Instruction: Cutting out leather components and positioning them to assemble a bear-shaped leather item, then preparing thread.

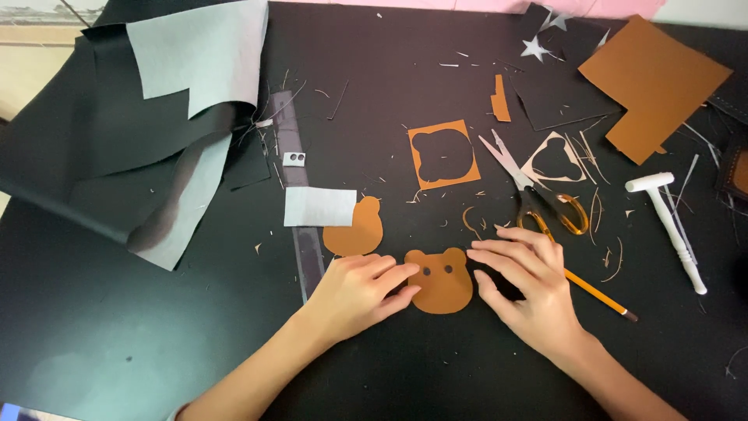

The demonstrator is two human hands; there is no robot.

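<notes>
My left hand (pixel 354 292) and right hand (pixel 523 282), both open, steady the flat brown bear-head leather cutout (pixel 441 281) at its nine and three o'clock edges; it looks light, thin, bendable.

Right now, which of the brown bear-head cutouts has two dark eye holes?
The bear-head piece between the left hand and right hand. The other cutout, beside the grey rectangle, is plain.
</notes>
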